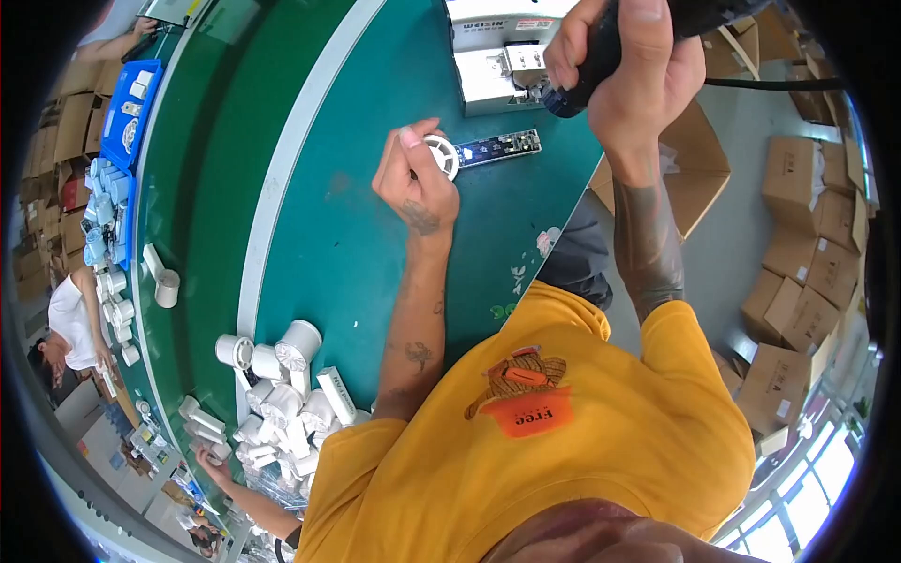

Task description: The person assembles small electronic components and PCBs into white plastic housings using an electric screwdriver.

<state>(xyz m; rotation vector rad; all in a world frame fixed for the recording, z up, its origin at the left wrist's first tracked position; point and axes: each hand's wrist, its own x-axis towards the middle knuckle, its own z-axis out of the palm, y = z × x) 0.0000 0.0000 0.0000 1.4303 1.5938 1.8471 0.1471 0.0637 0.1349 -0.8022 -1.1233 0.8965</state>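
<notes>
My left hand [422, 183] lies on the green tabletop, its fingers wrapped round a white round plastic housing [441, 158]. A narrow blue circuit board [497, 148] extends to the right from that housing, components facing up. Raised over the table's right edge, my right hand [648, 84] grips a black electric screwdriver [601, 56]. The screwdriver's lower end is beside the front of a silver metal box-shaped machine [486, 80], possibly a screw feeder. Whether the bit touches the machine is too small to tell.
White plastic housings [282, 403] are piled at the left of my bench. Beyond a pale rail lies a green conveyor belt [211, 188] with loose white parts. Blue bins [129, 122] line its far side. Co-workers sit there. Cardboard boxes [798, 253] stand on the right.
</notes>
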